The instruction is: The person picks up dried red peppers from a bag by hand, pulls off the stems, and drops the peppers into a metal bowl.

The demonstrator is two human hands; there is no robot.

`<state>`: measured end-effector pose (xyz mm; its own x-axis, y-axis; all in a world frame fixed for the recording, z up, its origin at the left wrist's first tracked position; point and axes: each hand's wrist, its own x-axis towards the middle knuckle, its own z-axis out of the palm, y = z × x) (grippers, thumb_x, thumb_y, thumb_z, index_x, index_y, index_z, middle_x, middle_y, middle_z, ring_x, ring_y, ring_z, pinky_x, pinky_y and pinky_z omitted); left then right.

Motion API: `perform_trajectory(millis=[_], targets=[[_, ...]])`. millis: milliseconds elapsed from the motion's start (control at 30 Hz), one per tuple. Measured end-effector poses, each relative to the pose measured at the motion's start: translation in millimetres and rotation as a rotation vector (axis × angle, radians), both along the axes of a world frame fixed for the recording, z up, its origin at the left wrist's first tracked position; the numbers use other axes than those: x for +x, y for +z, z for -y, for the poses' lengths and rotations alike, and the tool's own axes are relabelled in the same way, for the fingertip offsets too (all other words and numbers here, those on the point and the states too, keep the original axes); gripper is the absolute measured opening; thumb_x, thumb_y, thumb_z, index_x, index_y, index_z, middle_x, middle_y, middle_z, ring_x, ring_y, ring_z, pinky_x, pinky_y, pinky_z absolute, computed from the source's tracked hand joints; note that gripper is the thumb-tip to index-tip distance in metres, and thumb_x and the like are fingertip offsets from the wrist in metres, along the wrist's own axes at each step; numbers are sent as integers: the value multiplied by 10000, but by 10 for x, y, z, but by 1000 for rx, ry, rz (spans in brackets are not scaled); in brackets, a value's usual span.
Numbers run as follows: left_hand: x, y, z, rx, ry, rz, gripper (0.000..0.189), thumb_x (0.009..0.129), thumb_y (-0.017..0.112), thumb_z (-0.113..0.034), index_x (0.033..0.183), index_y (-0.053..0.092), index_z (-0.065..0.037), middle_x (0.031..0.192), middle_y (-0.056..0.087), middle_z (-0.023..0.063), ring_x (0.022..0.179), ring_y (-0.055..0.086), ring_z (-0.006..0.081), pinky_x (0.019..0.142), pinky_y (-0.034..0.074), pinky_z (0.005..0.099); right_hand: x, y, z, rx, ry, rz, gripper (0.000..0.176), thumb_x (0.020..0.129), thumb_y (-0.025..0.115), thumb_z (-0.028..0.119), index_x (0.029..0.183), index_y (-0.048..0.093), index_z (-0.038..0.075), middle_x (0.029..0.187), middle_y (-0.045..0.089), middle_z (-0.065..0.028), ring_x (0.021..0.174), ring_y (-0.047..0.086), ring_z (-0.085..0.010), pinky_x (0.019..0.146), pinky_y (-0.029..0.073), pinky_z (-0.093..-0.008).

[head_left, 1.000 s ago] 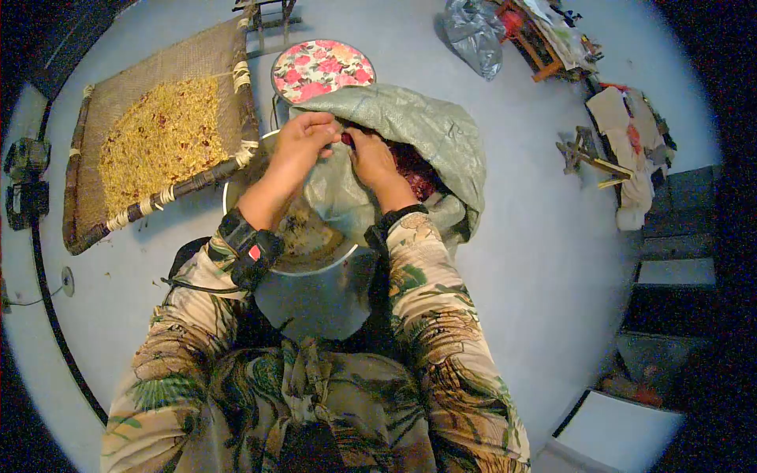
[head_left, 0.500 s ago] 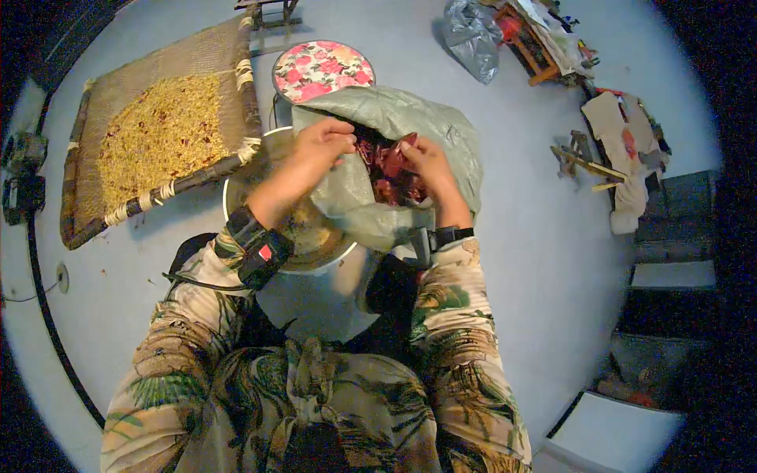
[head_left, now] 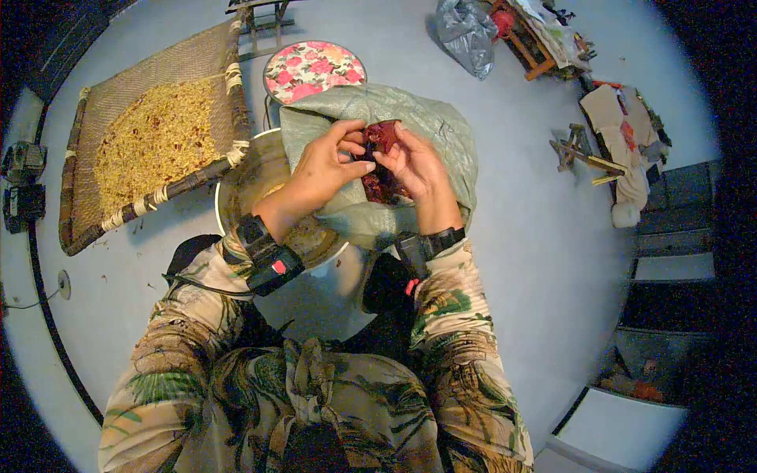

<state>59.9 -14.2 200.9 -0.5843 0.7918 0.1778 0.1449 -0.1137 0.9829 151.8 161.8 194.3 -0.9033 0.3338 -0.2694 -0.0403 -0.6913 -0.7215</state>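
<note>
A dark red dried piece [head_left: 382, 135], perhaps a chili, is held up between my hands over a green woven sack [head_left: 426, 110]. My right hand [head_left: 418, 162] grips its right side with thumb and fingers. My left hand [head_left: 327, 162] is at its left with fingers curled and thumb stretched toward it; whether it grips the piece cannot be made out. More dark red pieces [head_left: 378, 189] lie in the sack's opening below. The sack rests on a large round basin [head_left: 229, 197], partly hidden by my left forearm.
At the left lies a framed woven tray [head_left: 118, 83] with yellow grains and red bits. A floral round stool [head_left: 315, 71] stands beyond the sack. A grey plastic bag [head_left: 465, 35], a wooden stand [head_left: 579, 150] and a draped bench [head_left: 607, 118] are at the right.
Both hands have come closer together around the red piece. My right hand has turned and moved slightly left. The view has shifted a little.
</note>
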Motion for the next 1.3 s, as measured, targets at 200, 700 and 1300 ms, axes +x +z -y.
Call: perform_trajectory(millis=[200, 700, 1300], targets=[[-5, 71, 32, 2, 83, -178, 527, 763, 687, -62, 1252, 490, -59, 1085, 593, 68, 946, 578, 159, 820, 485, 294, -47, -52, 94, -20, 105, -19, 257, 938, 496, 207, 1091, 527, 3, 1038, 627, -158, 878, 647, -255, 686, 582, -393], [-94, 45, 107, 8, 216, -496, 152, 777, 639, -100, 899, 616, -12, 825, 557, 130, 704, 566, 241, 646, 454, 342, -36, 124, 342, 421, 282, 338, 252, 933, 499, 293, 1025, 565, 68, 784, 598, -16, 623, 578, -100, 587, 563, -297], [-152, -239, 24, -162, -18, 228, 191, 808, 654, -198, 811, 603, -14, 655, 585, 27, 545, 531, 103, 508, 437, 271, 75, 83, 133, 714, 467, 270, 340, 856, 613, 108, 1183, 553, 39, 943, 632, -27, 841, 579, -116, 718, 474, -262]])
